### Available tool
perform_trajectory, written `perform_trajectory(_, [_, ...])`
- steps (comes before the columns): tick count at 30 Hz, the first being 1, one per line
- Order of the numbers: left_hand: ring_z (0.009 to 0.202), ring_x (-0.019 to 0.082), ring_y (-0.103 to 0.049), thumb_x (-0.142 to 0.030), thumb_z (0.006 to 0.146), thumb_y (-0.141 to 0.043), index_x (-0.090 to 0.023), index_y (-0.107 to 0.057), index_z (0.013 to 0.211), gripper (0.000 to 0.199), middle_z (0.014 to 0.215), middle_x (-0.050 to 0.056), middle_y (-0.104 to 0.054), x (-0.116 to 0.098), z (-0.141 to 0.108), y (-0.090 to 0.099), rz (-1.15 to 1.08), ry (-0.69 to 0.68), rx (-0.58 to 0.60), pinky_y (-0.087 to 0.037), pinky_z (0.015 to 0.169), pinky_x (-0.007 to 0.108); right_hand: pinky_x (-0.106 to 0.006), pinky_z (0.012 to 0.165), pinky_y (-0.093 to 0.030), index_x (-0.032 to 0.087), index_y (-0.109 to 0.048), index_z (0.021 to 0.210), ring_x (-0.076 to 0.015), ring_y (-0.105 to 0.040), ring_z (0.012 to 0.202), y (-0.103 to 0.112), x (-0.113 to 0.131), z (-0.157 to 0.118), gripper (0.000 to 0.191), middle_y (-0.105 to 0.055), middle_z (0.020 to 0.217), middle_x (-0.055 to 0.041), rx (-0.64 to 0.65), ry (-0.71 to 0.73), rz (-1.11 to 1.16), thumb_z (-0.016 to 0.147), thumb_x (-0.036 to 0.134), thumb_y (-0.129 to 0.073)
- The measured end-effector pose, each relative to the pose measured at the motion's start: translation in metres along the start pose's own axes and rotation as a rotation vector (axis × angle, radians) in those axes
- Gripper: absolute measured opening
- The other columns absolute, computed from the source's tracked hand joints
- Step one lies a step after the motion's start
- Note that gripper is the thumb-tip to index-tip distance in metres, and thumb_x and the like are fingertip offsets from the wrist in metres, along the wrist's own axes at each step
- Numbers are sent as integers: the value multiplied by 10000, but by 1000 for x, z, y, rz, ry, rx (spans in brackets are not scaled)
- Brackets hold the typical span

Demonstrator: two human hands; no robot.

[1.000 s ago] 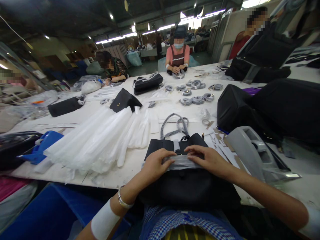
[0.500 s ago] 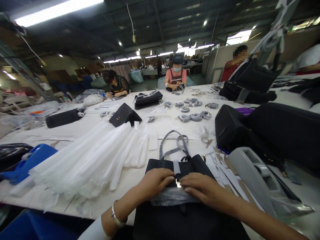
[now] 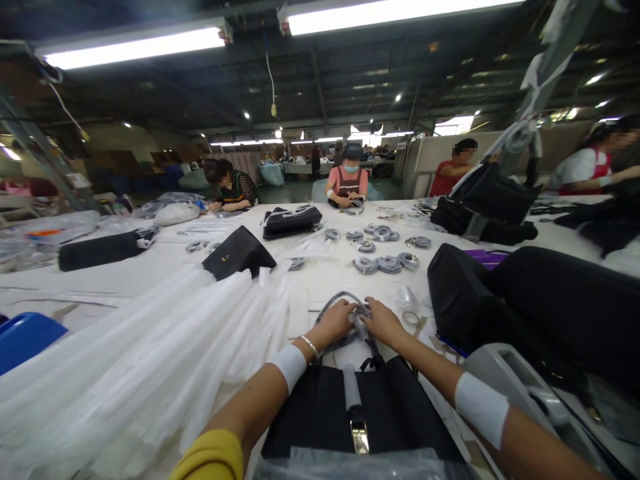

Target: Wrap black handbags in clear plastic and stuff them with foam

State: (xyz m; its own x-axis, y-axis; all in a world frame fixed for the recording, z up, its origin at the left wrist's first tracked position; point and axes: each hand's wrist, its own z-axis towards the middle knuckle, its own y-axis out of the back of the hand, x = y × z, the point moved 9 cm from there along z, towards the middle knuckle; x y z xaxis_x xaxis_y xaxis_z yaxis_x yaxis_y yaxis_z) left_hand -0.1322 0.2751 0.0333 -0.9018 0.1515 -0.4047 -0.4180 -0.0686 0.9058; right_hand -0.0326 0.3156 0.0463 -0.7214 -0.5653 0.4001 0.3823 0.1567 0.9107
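Note:
A black handbag [image 3: 390, 400] lies before me at the bottom centre, with a gold clasp [image 3: 359, 437] and clear plastic over its lower part. Its grey-wrapped handles [image 3: 327, 308] reach away from me across the table. My left hand [image 3: 337, 323] has its fingers closed on the handles from the left. From the right, my right hand [image 3: 384, 323] pinches the same wrapped handles, close to the left fingertips.
White foam strips [image 3: 130, 360] cover the left. Coiled grey straps [image 3: 389, 265] lie beyond my hands. Black bags [image 3: 560, 300] and a grey tape dispenser [image 3: 515, 380] stand on the right. People work across the table [image 3: 320, 283].
Both hands have moved forward from the clasp to the handles and closed on them. The clasp is now uncovered, and the view has tilted up.

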Motion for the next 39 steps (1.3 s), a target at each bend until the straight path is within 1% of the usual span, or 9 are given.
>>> perform_trajectory(3, [1213, 250, -532, -178, 834, -619, -192, -558, 1260, 430, 1365, 114, -502, -4, 6, -3, -7, -74, -4, -428, 1046, 361, -327, 801, -479, 125, -593, 1148, -248, -673, 910, -3, -18, 10, 341, -713, 942, -117, 14, -30, 97, 809, 160, -580])
perform_trajectory(6, [1269, 244, -493, -147, 808, -640, -238, -490, 1325, 546, 1439, 83, -446, -8, 11, -5, -16, -163, 23, -422, 1058, 354, -316, 741, -504, 171, -621, 1067, -219, -678, 818, 2, -26, 15, 249, -717, 853, -60, -8, -47, 244, 845, 239, -533])
perform_trajectory(13, [1315, 230, -461, -115, 863, -519, -188, -486, 1323, 467, 1487, 100, -411, -24, 19, 2, -64, -263, -16, -417, 1078, 340, -272, 684, -563, 191, -586, 1125, -167, -712, 741, 30, -16, 7, 294, -719, 929, -39, -59, -29, 632, 890, 320, -466])
perform_trajectory(20, [1381, 187, -386, 0, 827, -396, -182, -478, 1344, 554, 1475, 86, -448, -55, 12, 62, -169, -308, -14, -304, 1158, 336, -265, 625, -570, 170, -579, 1233, -152, -697, 692, 64, -34, 2, 382, -699, 1001, -83, -182, -111, 802, 869, 256, -501])
perform_trajectory(24, [1082, 189, -622, -161, 916, -441, -206, -578, 1228, 344, 1220, 61, -655, -88, 5, 104, -170, -317, 88, -479, 952, 295, -276, 617, -570, 180, -654, 1164, -166, -693, 713, 75, -23, 3, 334, -715, 967, -75, -164, -79, 873, 871, 228, -501])
perform_trajectory(29, [921, 209, -663, -292, 912, -531, -205, -661, 1068, 221, 1007, 56, -718, -127, 6, 145, 127, -317, 130, -492, 785, 264, -287, 650, -548, 210, -723, 1086, -176, -670, 695, 93, -5, 2, 283, -730, 844, -35, -138, -30, 926, 825, 259, -625])
perform_trajectory(33, [982, 261, -656, -141, 888, -481, -201, -644, 1096, 271, 1021, 99, -700, -132, 19, 175, 457, -210, -59, -478, 823, 327, -281, 674, -536, 204, -685, 1179, -165, -650, 715, 101, 13, -7, 409, -727, 844, -31, -63, 8, 1032, 806, 370, -695])
perform_trajectory(36, [1070, 275, -625, -105, 852, -501, -205, -623, 1166, 351, 1131, 114, -674, -127, 28, 185, 399, -161, -100, -465, 880, 354, -247, 700, -532, 227, -680, 1176, -144, -647, 786, 98, 24, -15, 401, -725, 957, -37, 65, -23, 1297, 809, 386, -704])
perform_trajectory(39, [984, 251, -655, -149, 775, -626, -202, -655, 1140, 370, 1035, 78, -718, -123, 35, 187, 301, -143, -31, -485, 851, 319, -229, 728, -536, 255, -696, 1127, -123, -647, 795, 98, 22, -19, 330, -719, 982, -27, 83, -94, 1487, 804, 317, -711])
